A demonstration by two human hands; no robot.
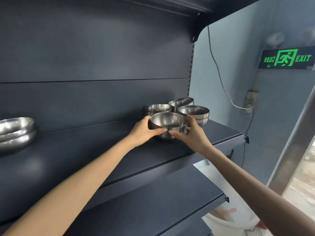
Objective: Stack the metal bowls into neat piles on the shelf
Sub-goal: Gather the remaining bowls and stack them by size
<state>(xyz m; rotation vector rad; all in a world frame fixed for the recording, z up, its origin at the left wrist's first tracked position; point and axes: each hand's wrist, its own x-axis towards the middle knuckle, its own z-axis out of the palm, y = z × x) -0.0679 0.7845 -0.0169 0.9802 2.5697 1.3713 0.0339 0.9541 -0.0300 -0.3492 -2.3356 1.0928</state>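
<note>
Two hands on one bowl, so I read this as a careful lift-or-set step, w/ alignment in mind.

Far left: a few shallow dishes [16,132] sit nested on the shelf [85,150], well apart from the action.

Left hand [144,132] is curled round the left side of the front bowl [168,123], thumb lying across its front wall, fingers going behind, out of sight. The bowl is upright, mouth up, toward the shelf's right end, between both hands. Can't tell if its base rests on the shelf or just above it, nor if another bowl sits under it.

Right hand [190,133] mirrors that: thumb across the front, tip nearly meeting the left thumb, fingers wrapped round the right side. Two-sided grip prob. because the metal is slick & round, and one hand could let it tip.

Behind, v. close: back-left pile [157,109], nested & level. Next right, a tilted bowl [182,102] leans at the back, not seated flat, so it likely needs fixing. Then the right pile [196,113], neat, just beside the right hand's fingers.

My guess: the front bowl goes onto one of those piles, task approx mid-way. Risk: knuckles bumping the right pile.

Far right, off-shelf: cable [219,77] hanging on the wall, exit sign [286,57] beyond.
</note>
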